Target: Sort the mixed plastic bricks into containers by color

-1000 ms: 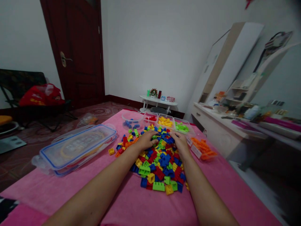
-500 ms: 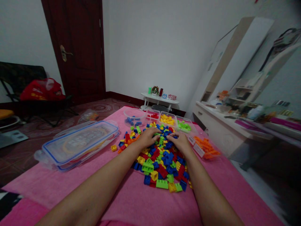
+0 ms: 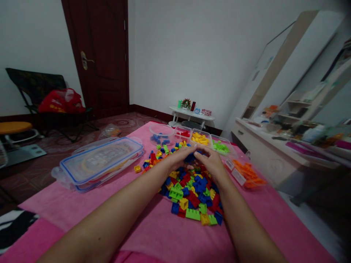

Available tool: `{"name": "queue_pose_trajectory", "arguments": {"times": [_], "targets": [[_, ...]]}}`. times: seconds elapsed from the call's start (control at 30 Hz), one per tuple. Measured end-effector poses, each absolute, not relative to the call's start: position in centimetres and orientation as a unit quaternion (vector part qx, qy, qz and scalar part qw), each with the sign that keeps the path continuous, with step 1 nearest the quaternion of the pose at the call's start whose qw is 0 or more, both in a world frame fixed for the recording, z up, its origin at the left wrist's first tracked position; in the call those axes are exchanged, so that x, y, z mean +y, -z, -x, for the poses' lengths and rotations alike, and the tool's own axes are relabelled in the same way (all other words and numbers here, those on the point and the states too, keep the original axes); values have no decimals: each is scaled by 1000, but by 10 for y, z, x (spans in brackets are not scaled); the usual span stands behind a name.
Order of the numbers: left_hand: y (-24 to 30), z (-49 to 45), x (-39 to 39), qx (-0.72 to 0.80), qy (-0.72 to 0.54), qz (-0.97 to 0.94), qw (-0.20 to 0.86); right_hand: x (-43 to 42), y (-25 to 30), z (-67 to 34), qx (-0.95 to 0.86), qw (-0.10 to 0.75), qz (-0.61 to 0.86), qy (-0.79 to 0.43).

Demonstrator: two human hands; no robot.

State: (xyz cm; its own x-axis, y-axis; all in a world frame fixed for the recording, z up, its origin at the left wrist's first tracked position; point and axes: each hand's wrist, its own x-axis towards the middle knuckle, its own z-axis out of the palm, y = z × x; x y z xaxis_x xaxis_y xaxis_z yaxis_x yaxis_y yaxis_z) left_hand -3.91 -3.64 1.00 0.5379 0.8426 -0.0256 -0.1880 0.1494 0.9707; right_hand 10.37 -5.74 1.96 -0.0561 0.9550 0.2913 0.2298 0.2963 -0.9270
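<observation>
My left hand and my right hand meet over the far part of a heap of building bricks, fingertips touching. A dark blue building brick shows between them. My left fingers curl round it from the left, and my right thumb and fingers close on it from the right. Part of the brick is hidden by the fingers, so I cannot tell if it is more than one piece. Red, yellow, green, blue and orange bricks lie loose beneath both hands.
Behind the heap stand clear tubs with blue, red, yellow and green bricks. A box of orange bricks is at the right. A lidded plastic box lies left on the pink cloth.
My hands have come together from apart over the heap and lifted slightly, with a blue brick now between them. The view has turned a little to the left.
</observation>
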Motion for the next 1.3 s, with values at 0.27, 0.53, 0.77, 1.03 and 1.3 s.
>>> {"name": "queue_pose_trajectory", "arguments": {"times": [0.27,0.53,0.77,1.03,1.3], "targets": [[-8,46,-2,369,-377,-444,724,-57,-29,-119,-584,534,549,-271],[-56,87,97,504,-525,-457,511,-49,-28,-133,-534,564,563,-282],[-30,93,141,545,-598,-415,416,-38,-14,-139,-519,568,567,-295],[-24,111,153,607,-583,-465,275,-34,-7,-138,-526,564,569,-286],[-12,104,88,483,-400,-779,-23,-36,-19,-158,-522,603,566,-207]]}}
